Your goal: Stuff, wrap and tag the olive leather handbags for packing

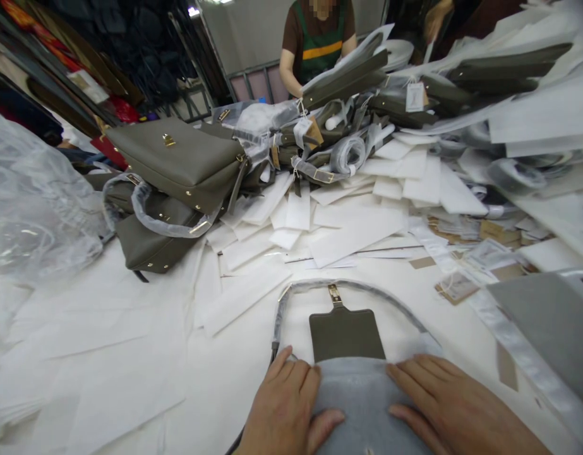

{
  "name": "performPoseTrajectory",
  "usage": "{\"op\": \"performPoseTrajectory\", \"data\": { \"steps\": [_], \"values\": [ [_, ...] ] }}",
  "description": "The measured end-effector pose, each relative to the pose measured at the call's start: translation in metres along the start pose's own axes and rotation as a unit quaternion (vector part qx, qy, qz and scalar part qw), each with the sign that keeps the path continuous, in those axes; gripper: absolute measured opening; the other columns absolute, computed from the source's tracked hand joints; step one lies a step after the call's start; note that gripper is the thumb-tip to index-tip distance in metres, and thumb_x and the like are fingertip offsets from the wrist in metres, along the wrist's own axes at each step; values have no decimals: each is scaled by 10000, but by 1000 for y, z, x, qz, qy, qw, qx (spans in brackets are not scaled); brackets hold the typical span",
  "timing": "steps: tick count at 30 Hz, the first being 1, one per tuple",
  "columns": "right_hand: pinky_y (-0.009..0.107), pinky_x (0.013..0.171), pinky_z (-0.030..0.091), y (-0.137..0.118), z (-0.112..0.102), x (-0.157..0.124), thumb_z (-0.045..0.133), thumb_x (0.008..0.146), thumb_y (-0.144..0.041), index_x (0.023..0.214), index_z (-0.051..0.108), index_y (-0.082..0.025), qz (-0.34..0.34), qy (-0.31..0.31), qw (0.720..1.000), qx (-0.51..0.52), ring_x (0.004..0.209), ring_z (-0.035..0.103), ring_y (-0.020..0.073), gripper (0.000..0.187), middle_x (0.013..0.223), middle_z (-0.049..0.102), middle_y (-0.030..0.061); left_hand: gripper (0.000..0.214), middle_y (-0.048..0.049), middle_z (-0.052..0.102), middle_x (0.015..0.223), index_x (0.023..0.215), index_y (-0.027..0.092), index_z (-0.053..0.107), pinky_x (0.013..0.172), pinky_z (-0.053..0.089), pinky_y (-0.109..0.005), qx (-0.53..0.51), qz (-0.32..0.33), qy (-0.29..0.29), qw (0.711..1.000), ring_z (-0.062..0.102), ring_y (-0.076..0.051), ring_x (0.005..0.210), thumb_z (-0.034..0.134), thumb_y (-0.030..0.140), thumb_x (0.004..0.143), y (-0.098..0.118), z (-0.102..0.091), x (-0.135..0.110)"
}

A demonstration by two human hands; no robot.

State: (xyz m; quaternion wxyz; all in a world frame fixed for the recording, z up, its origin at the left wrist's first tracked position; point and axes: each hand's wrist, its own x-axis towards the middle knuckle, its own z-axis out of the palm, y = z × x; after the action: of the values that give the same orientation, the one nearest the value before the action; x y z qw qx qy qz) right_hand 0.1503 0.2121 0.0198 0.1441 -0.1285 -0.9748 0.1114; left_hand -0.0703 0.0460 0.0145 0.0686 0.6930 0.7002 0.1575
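A handbag lies in front of me, its grey panel (352, 392) towards me. Past the panel's far edge sticks out an olive-green tab (347, 333) with a gold-coloured clasp (335, 294). The bag's handle (278, 316), wrapped in clear film, arches around the tab. My left hand (291, 401) grips the panel's left side, thumb on the near face and fingers bent at the edge. On the right side my right hand (438, 398) holds it likewise, thumb below the fingers. The bag's lower part is cut off by the frame.
Olive handbags (172, 158) are stacked at the left beside clear plastic wrapping (40, 202). White foam sheets (362, 234) lie across the table's middle, with more wrapped bags behind. Tags (456, 286) and a grey board (551, 322) are at the right. A person (314, 47) stands opposite.
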Motion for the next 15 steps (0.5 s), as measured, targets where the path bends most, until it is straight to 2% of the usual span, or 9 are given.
{"op": "performPoseTrajectory", "data": {
  "steps": [2,4,8,10,13,15],
  "values": [
    [382,654,503,-2,-5,5,427,995,-463,999,669,-270,11,-13,1000,7,688,640,229,309,817,705,54,377,-40,630,786,888,202,605,809,544,-417,-5,2,-6,1000,619,-234,759,557,576,905,-2,-2,0],
    [379,649,493,-2,-9,8,403,1001,-470,966,662,-273,0,-16,1000,7,677,624,226,327,793,685,49,377,-40,623,772,836,210,578,720,532,-387,-4,10,1,1000,600,-232,728,538,577,914,-4,-5,1],
    [382,670,484,-3,-15,9,388,1003,-482,955,654,-281,-23,0,1000,0,688,611,234,336,792,681,46,386,-39,625,768,913,194,579,732,513,-370,-3,54,40,998,593,-212,705,411,534,985,-6,-6,2],
    [375,673,479,-3,-18,8,399,999,-487,961,652,-279,-25,1,1000,1,704,612,233,329,819,688,50,352,-37,625,770,935,190,579,754,507,-366,-7,62,43,997,594,-209,714,411,493,995,-6,-7,2],
    [362,654,470,-1,-18,9,379,1007,-477,939,642,-256,-11,-21,1000,15,713,615,225,351,848,685,58,289,-37,617,769,879,203,570,747,494,-373,-9,37,4,999,587,-224,732,489,466,967,-5,-11,3],
    [359,630,453,3,-12,10,399,1008,-451,872,620,-246,2,-62,998,29,696,610,223,331,806,664,47,277,-35,618,768,835,213,562,714,479,-377,-4,14,-31,999,579,-234,725,538,467,942,-5,-13,5]
  ]
}}
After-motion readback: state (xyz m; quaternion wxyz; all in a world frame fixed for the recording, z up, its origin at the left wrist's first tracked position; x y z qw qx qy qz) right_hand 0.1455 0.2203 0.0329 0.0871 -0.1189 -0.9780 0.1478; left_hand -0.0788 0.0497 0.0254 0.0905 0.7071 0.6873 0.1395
